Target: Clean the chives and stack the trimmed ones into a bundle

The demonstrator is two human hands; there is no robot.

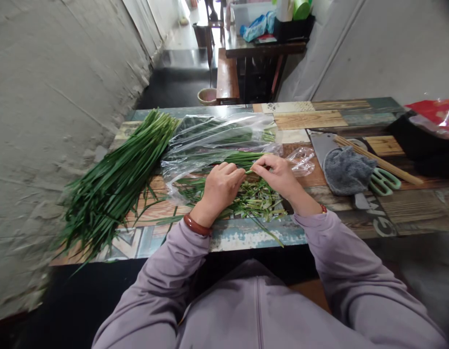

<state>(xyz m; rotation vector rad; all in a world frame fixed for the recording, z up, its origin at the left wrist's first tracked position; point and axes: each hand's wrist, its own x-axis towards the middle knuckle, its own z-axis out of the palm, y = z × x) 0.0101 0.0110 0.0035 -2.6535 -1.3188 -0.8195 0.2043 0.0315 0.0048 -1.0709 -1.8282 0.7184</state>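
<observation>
My left hand [224, 185] is closed around a green stalk of what look like garlic chives, its knuckles facing up. Beside it, my right hand [277, 173] pinches the pale end of the same stalk between thumb and fingertips. Under and in front of my hands lies a heap of short trimmed scraps [260, 201]. Just beyond them, a clear plastic bag [217, 127] is spread over the table with more chives [242, 157] in and beside it. A large loose bunch of chives [126, 179] fans out to the left.
On the right of the wood-patterned table [239, 240] lie a cleaver [318, 145], a grey cloth [348, 169], wooden chopsticks [384, 162] and green-handled scissors [386, 183]. A black container [413, 145] with red plastic stands at the far right. A rough wall [57, 121] borders the left side.
</observation>
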